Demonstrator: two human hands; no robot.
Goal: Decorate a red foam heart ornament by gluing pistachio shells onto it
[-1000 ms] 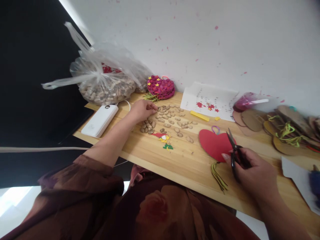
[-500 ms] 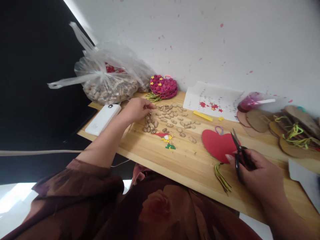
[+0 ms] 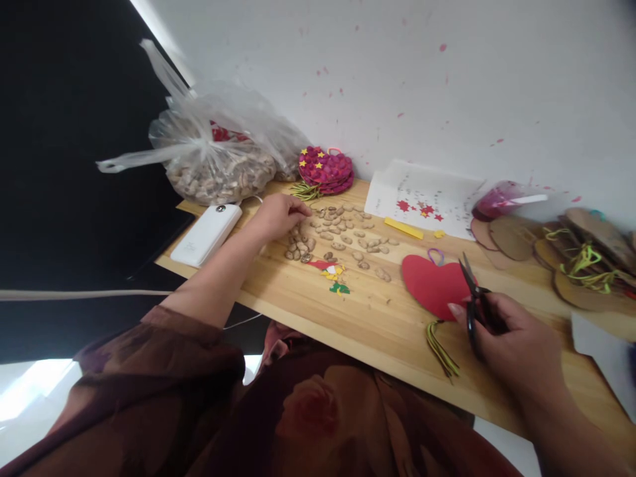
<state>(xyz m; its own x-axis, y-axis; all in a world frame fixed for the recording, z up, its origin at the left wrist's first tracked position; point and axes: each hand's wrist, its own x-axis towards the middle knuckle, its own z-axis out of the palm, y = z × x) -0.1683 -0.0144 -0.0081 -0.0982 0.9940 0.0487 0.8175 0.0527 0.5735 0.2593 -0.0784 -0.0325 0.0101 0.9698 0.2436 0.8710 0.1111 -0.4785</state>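
Observation:
My left hand (image 3: 281, 216) is at the left edge of the scattered peanut shells (image 3: 338, 226), its fingers bent and drawn together. Whatever lies between its fingertips is too small to make out. Black-handled scissors (image 3: 476, 291) are in my right hand (image 3: 517, 338), blades pointing away from me and slightly parted. The blades overlap the right edge of a red heart (image 3: 433, 285), which has a purple loop (image 3: 436, 256) on top and a yellow-green tassel (image 3: 442, 351) below. Red, yellow and green scraps (image 3: 334, 273) lie between my hands.
A knotted plastic bag of shells (image 3: 223, 175) stands at the back left, near a white power bank (image 3: 206, 235). Finished-looking purple hearts (image 3: 325, 173) are stacked by the wall. Red stars lie on white paper (image 3: 447, 189); cardboard hearts (image 3: 576, 265) sit at the right.
My left hand's fingers have drawn closer together over nearly the same spot. My right hand and the scissors have hardly moved.

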